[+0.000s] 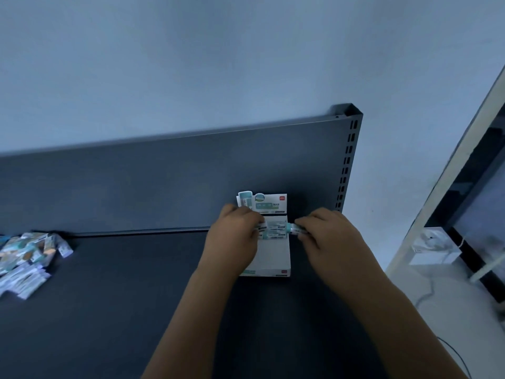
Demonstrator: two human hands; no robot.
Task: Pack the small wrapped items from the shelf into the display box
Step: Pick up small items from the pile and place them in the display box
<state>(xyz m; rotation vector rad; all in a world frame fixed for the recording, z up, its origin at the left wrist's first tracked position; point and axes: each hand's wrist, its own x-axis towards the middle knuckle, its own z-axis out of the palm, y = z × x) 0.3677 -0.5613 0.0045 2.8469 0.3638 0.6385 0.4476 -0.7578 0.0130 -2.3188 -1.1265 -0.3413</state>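
One wrapped item (293, 228) pinched by right hand (326, 237); left hand (234, 237) grip unclear, blurred.

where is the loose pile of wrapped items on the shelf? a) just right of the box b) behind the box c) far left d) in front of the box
C: the pile of wrapped items lies at the far left of the shelf, well apart from the display box.
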